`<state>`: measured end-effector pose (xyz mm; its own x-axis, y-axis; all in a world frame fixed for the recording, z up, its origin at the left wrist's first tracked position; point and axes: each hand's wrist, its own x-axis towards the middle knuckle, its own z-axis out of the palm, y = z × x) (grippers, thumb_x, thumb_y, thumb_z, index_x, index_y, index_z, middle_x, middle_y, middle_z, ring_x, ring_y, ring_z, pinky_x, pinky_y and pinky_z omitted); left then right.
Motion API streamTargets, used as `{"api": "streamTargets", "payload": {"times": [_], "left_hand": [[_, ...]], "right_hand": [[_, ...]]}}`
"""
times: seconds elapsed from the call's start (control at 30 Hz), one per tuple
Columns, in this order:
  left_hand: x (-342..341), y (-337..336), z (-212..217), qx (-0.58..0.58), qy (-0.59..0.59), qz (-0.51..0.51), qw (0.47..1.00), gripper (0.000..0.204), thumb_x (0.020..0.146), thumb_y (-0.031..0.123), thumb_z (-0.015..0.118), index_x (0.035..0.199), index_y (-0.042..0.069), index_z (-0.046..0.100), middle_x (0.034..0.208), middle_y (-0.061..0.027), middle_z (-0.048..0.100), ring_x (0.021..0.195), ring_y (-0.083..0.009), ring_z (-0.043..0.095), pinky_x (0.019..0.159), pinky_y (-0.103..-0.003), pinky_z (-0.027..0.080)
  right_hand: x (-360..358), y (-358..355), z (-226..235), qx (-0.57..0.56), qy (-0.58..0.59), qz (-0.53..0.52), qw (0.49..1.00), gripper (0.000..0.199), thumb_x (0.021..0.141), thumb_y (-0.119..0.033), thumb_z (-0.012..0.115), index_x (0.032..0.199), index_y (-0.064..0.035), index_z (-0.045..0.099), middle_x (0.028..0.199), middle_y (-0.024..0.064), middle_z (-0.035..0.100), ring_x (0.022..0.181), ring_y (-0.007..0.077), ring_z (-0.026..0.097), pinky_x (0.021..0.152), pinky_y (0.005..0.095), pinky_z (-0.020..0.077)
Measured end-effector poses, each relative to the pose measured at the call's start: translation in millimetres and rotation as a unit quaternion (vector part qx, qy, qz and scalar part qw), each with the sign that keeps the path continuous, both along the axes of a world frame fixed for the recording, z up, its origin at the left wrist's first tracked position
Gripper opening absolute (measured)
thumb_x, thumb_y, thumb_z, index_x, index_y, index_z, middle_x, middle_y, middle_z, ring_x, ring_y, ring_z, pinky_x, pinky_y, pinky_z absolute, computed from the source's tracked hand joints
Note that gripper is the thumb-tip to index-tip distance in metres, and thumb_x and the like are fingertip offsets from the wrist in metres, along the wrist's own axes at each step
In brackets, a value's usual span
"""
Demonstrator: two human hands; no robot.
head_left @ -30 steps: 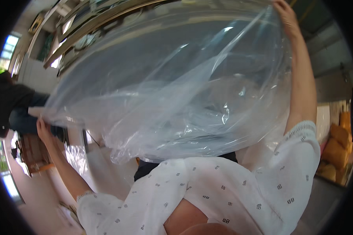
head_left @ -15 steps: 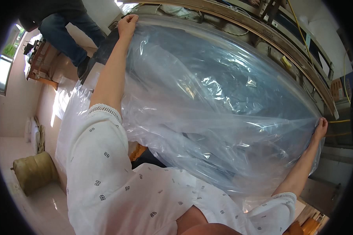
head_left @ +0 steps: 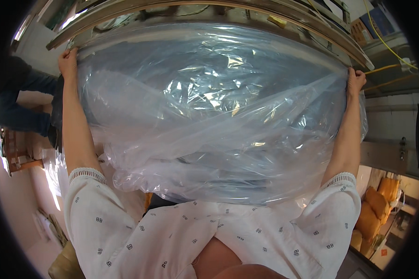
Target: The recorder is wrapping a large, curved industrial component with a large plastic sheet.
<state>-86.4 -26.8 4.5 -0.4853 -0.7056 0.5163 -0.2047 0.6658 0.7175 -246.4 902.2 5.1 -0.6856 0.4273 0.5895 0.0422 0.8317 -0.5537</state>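
Note:
A wide sheet of clear plastic film (head_left: 209, 107) hangs stretched between my two hands, glossy and wrinkled, with loose folds gathered toward my chest. At its upper left corner, my left hand (head_left: 68, 63) pinches the edge with fingers closed. Over at the upper right corner, my right hand (head_left: 356, 81) grips the film the same way. Both arms reach forward and apart. Between the hands the far edge of the film runs nearly straight, close to a long wooden rail. Something dark shows dimly through the film; I cannot make out what it is.
Beyond the film runs the long wooden rail (head_left: 181, 10) of a frame or machine. A yellow cable (head_left: 386, 44) hangs at the far right. Another person in jeans (head_left: 21, 102) is at the left. Orange-brown padded pieces (head_left: 377, 204) lie at the lower right, an olive bundle (head_left: 66, 262) at the lower left.
My view has swung to the right, so the film and rail now lie level before me. Both hands keep hold of the film, and the other person appears farther left.

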Motion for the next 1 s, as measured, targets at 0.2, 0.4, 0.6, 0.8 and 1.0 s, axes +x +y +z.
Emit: {"api": "streamTargets", "payload": {"times": [0.2, 0.4, 0.6, 0.8, 1.0], "left_hand": [[16.3, -66.6, -21.0, 0.043, -0.003, -0.011, 0.999, 0.028, 0.077, 0.025, 0.062, 0.085, -0.002, 0.061, 0.077, -0.0091, 0.061, 0.073, -0.0184, 0.055, 0.07, -0.028, 0.043], [12.7, -103.9, -20.7, 0.28, 0.149, -0.105, 0.943, 0.02, 0.084, 0.014, 0.05, 0.084, -0.004, 0.056, 0.075, -0.007, 0.054, 0.065, -0.0134, 0.049, 0.063, -0.024, 0.041], [14.5, -80.6, -16.6, 0.208, 0.164, -0.05, 0.963, 0.027, 0.086, 0.02, 0.047, 0.089, -0.005, 0.055, 0.081, -0.0081, 0.055, 0.074, -0.0162, 0.051, 0.07, -0.026, 0.041], [72.5, -101.6, -0.9, 0.167, -0.178, -0.144, 0.959, 0.044, 0.084, 0.034, 0.058, 0.106, -0.003, 0.058, 0.098, -0.0094, 0.061, 0.092, -0.0159, 0.055, 0.082, -0.026, 0.039], [126.6, -92.9, 88.5, 0.246, -0.045, -0.144, 0.957, 0.037, 0.08, 0.033, 0.066, 0.1, 0.001, 0.063, 0.092, -0.0044, 0.062, 0.083, -0.0142, 0.056, 0.073, -0.026, 0.044]], "right_hand": [[-10.1, -10.4, -4.0, -0.05, -0.023, -0.007, 0.998, 0.043, 0.065, -0.033, 0.069, 0.086, 0.0011, 0.054, 0.105, 0.0236, 0.045, 0.1, 0.034, 0.043, 0.09, 0.0365, 0.0346], [-16.2, 26.4, -3.9, -0.133, 0.073, 0.054, 0.987, 0.04, 0.076, -0.031, 0.056, 0.096, 0.0038, 0.058, 0.106, 0.0242, 0.051, 0.101, 0.0349, 0.047, 0.089, 0.0379, 0.0338], [-2.0, -12.0, 11.3, -0.069, 0.094, 0.058, 0.991, 0.042, 0.081, -0.032, 0.047, 0.092, 0.0059, 0.061, 0.094, 0.0279, 0.058, 0.095, 0.0413, 0.052, 0.082, 0.0435, 0.035], [17.9, -43.2, 39.4, 0.003, -0.247, 0.062, 0.967, 0.045, 0.082, -0.041, 0.047, 0.091, 0.0005, 0.062, 0.096, 0.0162, 0.062, 0.094, 0.0367, 0.053, 0.081, 0.0443, 0.0348], [131.4, -55.2, 84.5, -0.036, -0.29, 0.296, 0.909, 0.029, 0.084, -0.035, 0.052, 0.073, -0.0087, 0.046, 0.072, -0.0022, 0.042, 0.073, 0.0096, 0.039, 0.069, 0.0241, 0.0319]]}}
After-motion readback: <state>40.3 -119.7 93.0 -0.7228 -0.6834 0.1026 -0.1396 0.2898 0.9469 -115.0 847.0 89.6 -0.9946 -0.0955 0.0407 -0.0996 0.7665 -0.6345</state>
